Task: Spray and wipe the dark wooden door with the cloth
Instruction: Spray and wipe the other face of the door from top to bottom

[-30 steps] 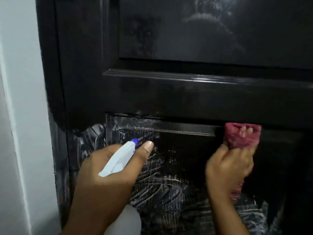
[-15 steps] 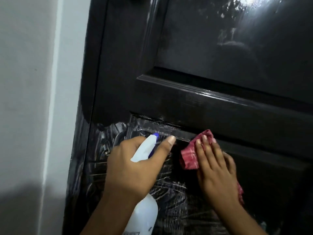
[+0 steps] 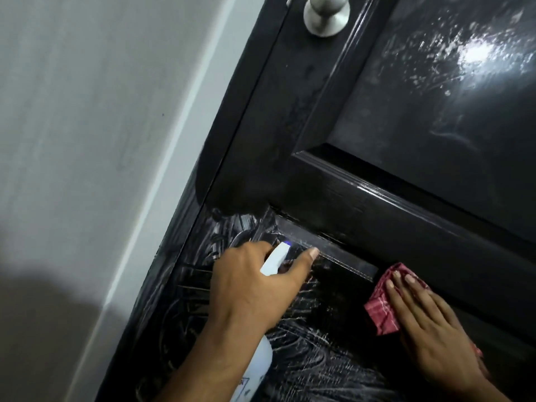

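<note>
Much streaky dark wooden door (image 3: 406, 216) seemingly remains unwiped: left hand (image 3: 252, 294) grips white plastic spray bottle (image 3: 275, 258), right hand (image 3: 435, 329) presses flat on red checked cloth (image 3: 380, 309).

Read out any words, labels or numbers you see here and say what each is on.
No text reads clearly.
White spray bottle: dark print on its label at the frame's bottom edge, too blurred and cut off to read.
Red checked cloth, dark door, metal doorknob: no lettering visible.
</note>
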